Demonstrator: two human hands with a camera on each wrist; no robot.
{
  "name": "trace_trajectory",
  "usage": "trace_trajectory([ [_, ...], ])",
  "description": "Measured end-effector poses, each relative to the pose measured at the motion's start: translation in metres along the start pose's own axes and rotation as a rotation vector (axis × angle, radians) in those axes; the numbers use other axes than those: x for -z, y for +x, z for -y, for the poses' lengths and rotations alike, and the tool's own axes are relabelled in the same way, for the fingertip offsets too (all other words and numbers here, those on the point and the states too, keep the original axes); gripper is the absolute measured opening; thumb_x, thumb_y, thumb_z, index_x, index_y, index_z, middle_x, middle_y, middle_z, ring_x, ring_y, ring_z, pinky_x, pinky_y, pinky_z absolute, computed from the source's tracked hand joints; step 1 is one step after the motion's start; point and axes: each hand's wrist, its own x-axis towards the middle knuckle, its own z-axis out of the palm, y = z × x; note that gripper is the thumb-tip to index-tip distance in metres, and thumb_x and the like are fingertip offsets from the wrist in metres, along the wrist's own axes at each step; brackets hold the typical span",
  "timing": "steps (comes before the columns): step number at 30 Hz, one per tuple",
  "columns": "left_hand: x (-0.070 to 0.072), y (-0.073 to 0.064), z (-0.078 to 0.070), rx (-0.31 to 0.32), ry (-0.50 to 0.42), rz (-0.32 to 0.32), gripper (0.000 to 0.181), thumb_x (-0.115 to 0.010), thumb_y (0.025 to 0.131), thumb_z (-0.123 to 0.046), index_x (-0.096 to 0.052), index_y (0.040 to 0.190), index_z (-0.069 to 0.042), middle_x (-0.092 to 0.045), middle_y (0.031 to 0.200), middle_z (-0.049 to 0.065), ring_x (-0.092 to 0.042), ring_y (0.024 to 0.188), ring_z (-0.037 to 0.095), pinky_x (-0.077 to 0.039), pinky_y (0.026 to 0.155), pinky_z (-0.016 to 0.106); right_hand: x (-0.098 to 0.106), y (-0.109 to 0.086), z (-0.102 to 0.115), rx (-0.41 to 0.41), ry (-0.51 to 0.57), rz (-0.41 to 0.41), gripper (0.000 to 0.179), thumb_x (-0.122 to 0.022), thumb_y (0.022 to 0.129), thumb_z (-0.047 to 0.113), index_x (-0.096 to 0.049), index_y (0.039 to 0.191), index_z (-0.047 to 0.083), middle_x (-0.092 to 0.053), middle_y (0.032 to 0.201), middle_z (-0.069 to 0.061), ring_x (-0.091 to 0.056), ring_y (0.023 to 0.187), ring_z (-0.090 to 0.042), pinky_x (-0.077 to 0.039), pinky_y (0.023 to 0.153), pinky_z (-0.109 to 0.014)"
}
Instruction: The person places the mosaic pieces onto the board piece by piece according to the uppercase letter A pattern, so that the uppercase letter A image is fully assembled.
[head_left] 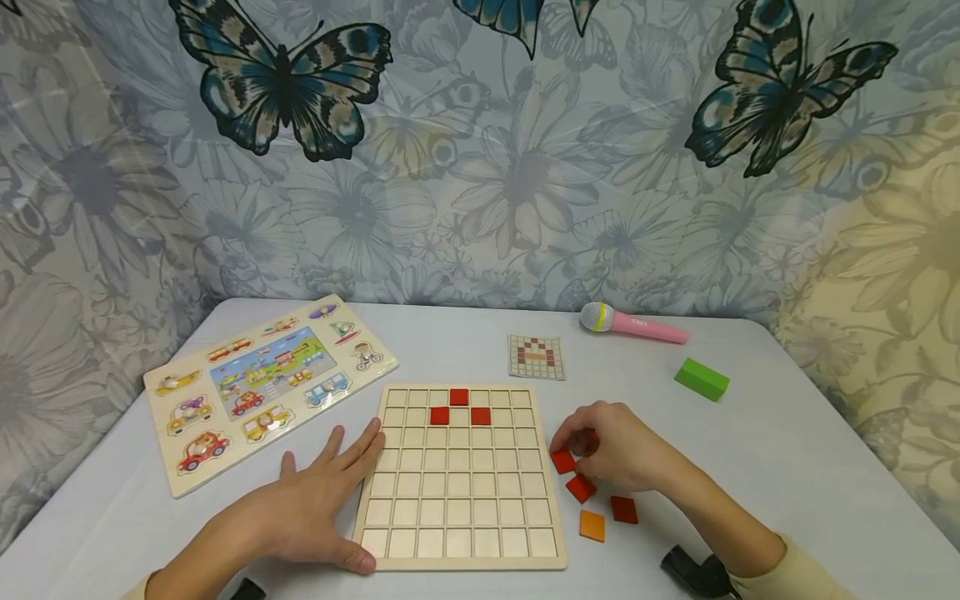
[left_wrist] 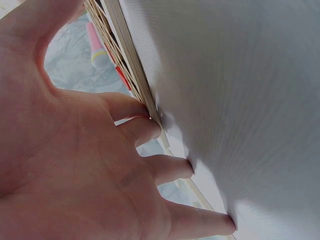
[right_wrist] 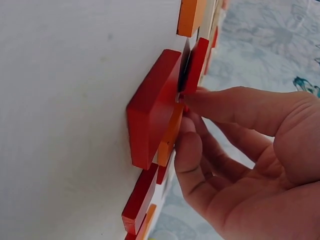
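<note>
A pale wooden grid board (head_left: 459, 564) lies flat on the table. Three red square tiles sit in its upper cells, one being the top tile (head_left: 459, 397). My left hand (head_left: 311, 504) rests along the board's left edge, fingers spread and thumb at the near left corner. Right of the board, my right hand (head_left: 618, 446) is curled among loose tiles. Its fingertips pinch the end of a tilted red tile (right_wrist: 196, 67); the far side of that grip is hidden. Near it lie another red tile (head_left: 624, 509) and an orange tile (head_left: 592, 526).
A small pattern card (head_left: 536, 357) lies behind the board. A pink toy microphone (head_left: 645, 327) and a green block (head_left: 702, 379) are at the back right. On the left, a picture puzzle board (head_left: 270, 392) lies at an angle. Patterned cloth hangs behind the table.
</note>
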Motion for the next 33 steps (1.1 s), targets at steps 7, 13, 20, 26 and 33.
trace_trajectory([
  [7, -0.0007, -0.0006, 0.0007, -0.006, -0.007, -0.008, 0.142, -0.085, 0.063, -0.074, -0.014, 0.168, -0.011, -0.001, 0.178, 0.004, -0.007, 0.157, 0.056, -0.007, 0.092, 0.097, 0.0006, 0.0015, 0.0015, -0.040, -0.004, 0.005, 0.030, -0.075, 0.078, -0.008, -0.080, 0.096, 0.015, -0.064, 0.084, 0.003, -0.057, 0.081, -0.017, -0.050, 0.067, -0.024],
  [13, -0.0008, -0.0007, 0.0004, -0.003, -0.012, -0.010, 0.142, -0.085, 0.063, -0.074, -0.014, 0.168, -0.011, -0.001, 0.178, 0.004, -0.007, 0.157, 0.057, -0.007, 0.092, 0.097, 0.0010, 0.0025, 0.0011, -0.042, -0.003, -0.005, 0.030, -0.076, 0.077, -0.007, -0.080, 0.097, 0.015, -0.066, 0.083, 0.003, -0.058, 0.078, -0.017, -0.051, 0.066, -0.024],
  [20, -0.0005, -0.0005, -0.0003, -0.001, -0.012, -0.003, 0.141, -0.085, 0.063, -0.073, -0.013, 0.169, -0.012, 0.000, 0.178, 0.004, -0.006, 0.157, 0.056, -0.007, 0.093, 0.097, 0.0012, 0.0030, 0.0000, -0.031, 0.007, -0.040, 0.027, -0.074, 0.076, -0.006, -0.079, 0.095, 0.013, -0.067, 0.078, 0.003, -0.060, 0.073, -0.013, -0.052, 0.066, -0.024],
  [26, -0.0001, -0.0006, -0.0004, -0.006, -0.014, -0.002, 0.141, -0.085, 0.064, -0.073, -0.014, 0.169, -0.012, 0.000, 0.178, 0.004, -0.006, 0.157, 0.056, -0.007, 0.093, 0.097, 0.0020, 0.0021, -0.0009, -0.031, -0.013, -0.011, 0.026, -0.079, 0.078, -0.002, -0.080, 0.096, 0.017, -0.069, 0.086, 0.005, -0.061, 0.081, -0.015, -0.054, 0.072, -0.024],
  [33, -0.0002, 0.0003, 0.0001, -0.003, -0.015, -0.001, 0.141, -0.085, 0.063, -0.073, -0.014, 0.169, -0.012, 0.000, 0.178, 0.004, -0.006, 0.157, 0.055, -0.007, 0.093, 0.097, 0.0018, 0.0021, -0.0038, 0.028, -0.034, 0.007, 0.024, -0.079, 0.080, -0.002, -0.080, 0.096, 0.017, -0.070, 0.086, 0.007, -0.061, 0.081, -0.013, -0.055, 0.071, -0.022],
])
